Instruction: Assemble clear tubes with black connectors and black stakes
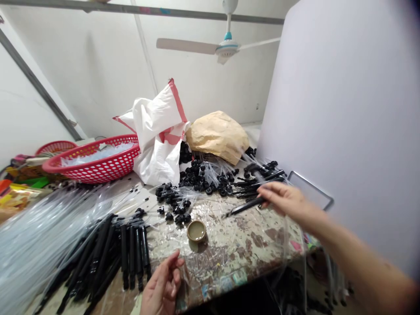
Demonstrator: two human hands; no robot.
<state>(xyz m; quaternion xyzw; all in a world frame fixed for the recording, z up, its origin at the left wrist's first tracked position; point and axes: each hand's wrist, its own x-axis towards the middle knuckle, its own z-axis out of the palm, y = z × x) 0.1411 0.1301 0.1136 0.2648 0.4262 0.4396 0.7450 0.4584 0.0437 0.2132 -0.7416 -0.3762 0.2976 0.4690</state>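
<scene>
My right hand (282, 199) reaches out over the worn table (236, 249) and pinches one thin black rod (244, 207) at the edge of a small heap of black rods (259, 179). My left hand (162, 286) hovers near the table's front edge, fingers loosely curled with nothing in them, beside a row of black tubes (131, 249). A small round cap with dull liquid (196, 230) sits between the two hands. Black caps with clear thin tubes (200, 179) lie heaped behind it.
A mass of clear tubes (42, 232) covers the left side. A red basket (95, 159) stands at back left, a white and red sack (160, 131) and a tan bag (218, 135) at the back. A white panel (344, 109) walls the right.
</scene>
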